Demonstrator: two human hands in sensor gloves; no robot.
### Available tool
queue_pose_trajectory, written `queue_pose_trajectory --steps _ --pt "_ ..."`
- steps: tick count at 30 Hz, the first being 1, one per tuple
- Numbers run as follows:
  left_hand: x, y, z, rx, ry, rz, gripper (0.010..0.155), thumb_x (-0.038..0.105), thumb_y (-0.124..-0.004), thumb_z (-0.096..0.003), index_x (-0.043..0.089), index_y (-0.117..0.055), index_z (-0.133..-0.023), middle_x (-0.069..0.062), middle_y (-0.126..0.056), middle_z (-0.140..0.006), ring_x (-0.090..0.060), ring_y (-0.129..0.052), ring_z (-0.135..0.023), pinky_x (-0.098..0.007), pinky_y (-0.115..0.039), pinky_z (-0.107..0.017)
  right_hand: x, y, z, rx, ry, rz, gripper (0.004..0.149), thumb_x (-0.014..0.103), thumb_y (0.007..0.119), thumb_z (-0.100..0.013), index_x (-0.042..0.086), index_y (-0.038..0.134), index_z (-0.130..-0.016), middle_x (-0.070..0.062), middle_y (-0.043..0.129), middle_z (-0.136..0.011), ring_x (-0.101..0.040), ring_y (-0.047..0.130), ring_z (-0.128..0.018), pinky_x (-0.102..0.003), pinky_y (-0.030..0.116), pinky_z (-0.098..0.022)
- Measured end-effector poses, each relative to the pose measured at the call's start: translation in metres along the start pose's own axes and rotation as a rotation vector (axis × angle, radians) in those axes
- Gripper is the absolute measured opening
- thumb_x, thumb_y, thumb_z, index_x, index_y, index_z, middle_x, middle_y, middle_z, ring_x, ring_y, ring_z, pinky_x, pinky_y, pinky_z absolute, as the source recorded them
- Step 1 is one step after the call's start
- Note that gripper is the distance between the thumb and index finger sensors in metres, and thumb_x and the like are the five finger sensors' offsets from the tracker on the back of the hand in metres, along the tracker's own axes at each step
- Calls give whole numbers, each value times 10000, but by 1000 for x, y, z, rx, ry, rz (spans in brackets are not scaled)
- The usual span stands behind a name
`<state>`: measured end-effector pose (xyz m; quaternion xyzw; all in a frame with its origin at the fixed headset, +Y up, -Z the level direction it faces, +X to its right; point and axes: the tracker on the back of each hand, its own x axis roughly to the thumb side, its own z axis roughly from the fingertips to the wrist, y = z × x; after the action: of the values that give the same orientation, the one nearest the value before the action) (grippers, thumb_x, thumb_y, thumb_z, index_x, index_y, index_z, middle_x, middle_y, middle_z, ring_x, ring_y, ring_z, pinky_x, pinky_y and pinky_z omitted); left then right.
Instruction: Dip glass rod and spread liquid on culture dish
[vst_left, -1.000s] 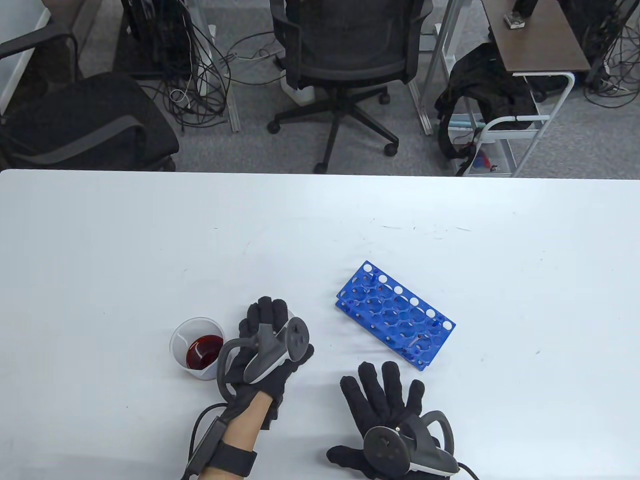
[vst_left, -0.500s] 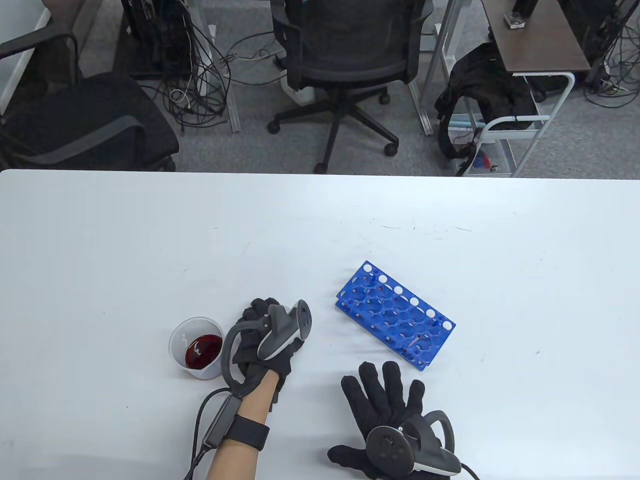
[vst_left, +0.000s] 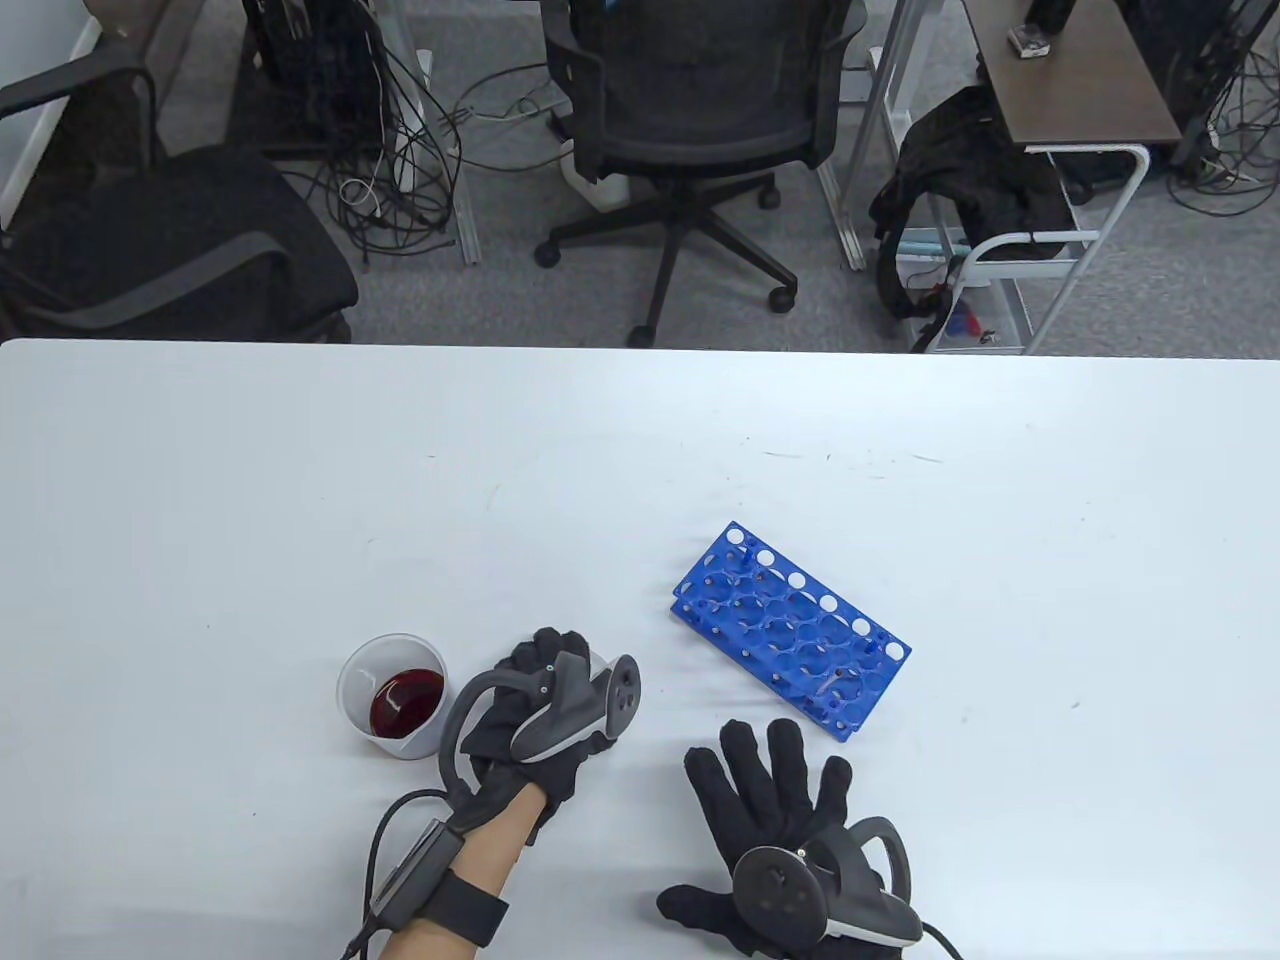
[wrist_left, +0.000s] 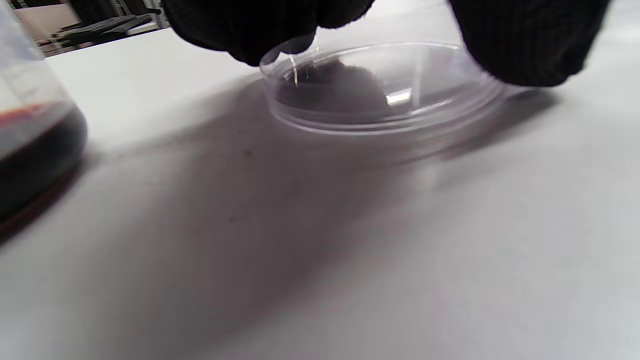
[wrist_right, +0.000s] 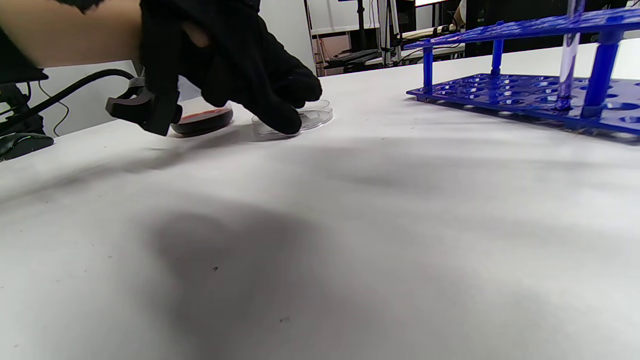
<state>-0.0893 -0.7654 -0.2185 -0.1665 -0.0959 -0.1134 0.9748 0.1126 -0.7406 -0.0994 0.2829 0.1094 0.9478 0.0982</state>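
A clear culture dish (wrist_left: 380, 95) sits on the white table, right of a beaker (vst_left: 392, 697) of dark red liquid. My left hand (vst_left: 560, 660) arches over the dish; its fingers (wrist_left: 260, 30) and thumb (wrist_left: 525, 45) grip the rim from opposite sides. The right wrist view shows the same grip on the dish (wrist_right: 317, 115). A glass rod (wrist_right: 569, 55) stands upright in the blue rack (vst_left: 790, 630). My right hand (vst_left: 770, 770) lies flat and spread on the table, empty, just in front of the rack.
The beaker (wrist_left: 30, 150) stands close to the left of the dish. The table's far edge (vst_left: 640, 345) has office chairs, cables and a cart beyond it. The left arm's cable (vst_left: 385, 830) trails on the table.
My left hand's fingers curled down from lying stretched over the dish onto its rim, and the hand rolled and shifted slightly right. The right hand, beaker and rack did not move.
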Motion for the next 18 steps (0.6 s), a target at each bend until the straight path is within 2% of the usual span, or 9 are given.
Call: queue_pose_trajectory --steps 9,18 --pt "17 -16 44 51 -175 -55 1000 681 -767 -353 131 -479 -1137 -156 -548 -1167 -404 -756 -1010 -477 -699 -773 -1 -1 -1 10 6 3 1052 777 528 -522 98 31 -1154 -294 -17 -1161 -655 17 -977 -903 204 -555" --pt "41 -29 83 91 -292 -97 1006 689 -752 -352 125 -476 -1138 -170 -540 -1166 -410 -753 -1006 -480 -701 -770 -2 0 -3 33 16 22 1047 766 555 -531 103 38 -1155 -295 -8 -1162 -656 23 -977 -902 208 -557"
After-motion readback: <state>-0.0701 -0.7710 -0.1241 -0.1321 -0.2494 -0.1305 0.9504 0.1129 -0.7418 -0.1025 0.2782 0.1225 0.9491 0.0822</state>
